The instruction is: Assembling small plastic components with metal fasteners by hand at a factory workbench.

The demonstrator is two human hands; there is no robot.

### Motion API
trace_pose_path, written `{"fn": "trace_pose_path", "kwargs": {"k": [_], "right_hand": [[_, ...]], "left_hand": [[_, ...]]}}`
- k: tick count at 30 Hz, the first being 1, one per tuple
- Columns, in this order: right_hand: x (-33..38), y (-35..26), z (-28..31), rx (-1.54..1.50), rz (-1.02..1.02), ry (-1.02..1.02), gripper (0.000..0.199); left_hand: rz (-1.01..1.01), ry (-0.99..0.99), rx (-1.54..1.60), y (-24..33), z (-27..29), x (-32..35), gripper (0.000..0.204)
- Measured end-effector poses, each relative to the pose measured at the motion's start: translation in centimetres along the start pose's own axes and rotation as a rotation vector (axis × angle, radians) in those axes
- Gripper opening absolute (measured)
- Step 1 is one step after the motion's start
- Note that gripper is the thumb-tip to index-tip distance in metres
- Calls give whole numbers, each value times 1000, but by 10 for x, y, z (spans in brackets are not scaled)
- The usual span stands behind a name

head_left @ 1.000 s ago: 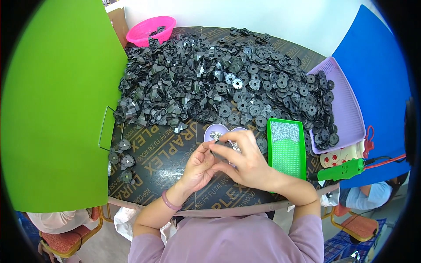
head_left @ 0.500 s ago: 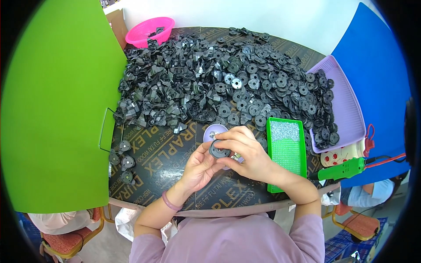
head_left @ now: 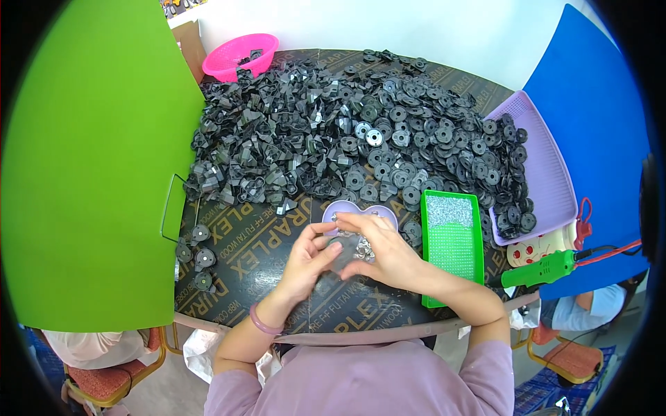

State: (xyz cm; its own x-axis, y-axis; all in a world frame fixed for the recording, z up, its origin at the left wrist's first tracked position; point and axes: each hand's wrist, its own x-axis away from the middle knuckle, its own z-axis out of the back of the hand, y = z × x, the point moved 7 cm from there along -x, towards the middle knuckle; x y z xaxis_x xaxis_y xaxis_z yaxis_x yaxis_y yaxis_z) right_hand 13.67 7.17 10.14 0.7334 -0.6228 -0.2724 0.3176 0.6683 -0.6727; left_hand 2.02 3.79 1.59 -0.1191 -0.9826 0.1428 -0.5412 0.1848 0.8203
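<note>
A dark round plastic part [head_left: 341,258], smeared by motion, is between my two hands over the near middle of the table. My left hand [head_left: 309,256] is closed on its left side, the thumb pressed over its face. My right hand [head_left: 385,251] curves round it from the right, fingertips at the top and thumb at the lower edge; the exact contact is blurred. Right behind my hands stands a lilac lobed dish [head_left: 381,210] with small shiny metal pieces [head_left: 363,248], partly hidden by my fingers.
Beyond lies a big heap of angular black parts [head_left: 263,145] and round black discs [head_left: 444,132]. At right are a green tray [head_left: 454,263], a lilac basket [head_left: 555,187] and a green power screwdriver [head_left: 541,270]. A pink basket [head_left: 239,59] and several joined parts [head_left: 202,258] are left.
The round part has tilted and turned between my fingers and is now blurred. My right hand has opened its arch slightly, showing more of the dish and metal pieces.
</note>
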Motion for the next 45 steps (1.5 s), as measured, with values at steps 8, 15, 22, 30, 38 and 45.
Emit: {"fn": "trace_pose_path", "kwargs": {"k": [8,15,22,30,38,45], "right_hand": [[1,55,51,131,-212,156,57],[-17,119,40,457,-229,163,34],[-31,143,28,654,-216,112,37],[-31,137,21,715,-277,-44,25],[-6,134,30,693,-237,-14,28],[-7,113,59,466,-56,345,13]], "left_hand": [[-47,405,-1607,112,105,42,24],[-45,498,-1838,113,147,45,26],[-375,554,-2051,122,79,11,29],[-411,185,-2070,32,9,-83,39],[-354,193,-1761,43,25,-74,35],[-400,344,-1404,84,35,-46,36]]}}
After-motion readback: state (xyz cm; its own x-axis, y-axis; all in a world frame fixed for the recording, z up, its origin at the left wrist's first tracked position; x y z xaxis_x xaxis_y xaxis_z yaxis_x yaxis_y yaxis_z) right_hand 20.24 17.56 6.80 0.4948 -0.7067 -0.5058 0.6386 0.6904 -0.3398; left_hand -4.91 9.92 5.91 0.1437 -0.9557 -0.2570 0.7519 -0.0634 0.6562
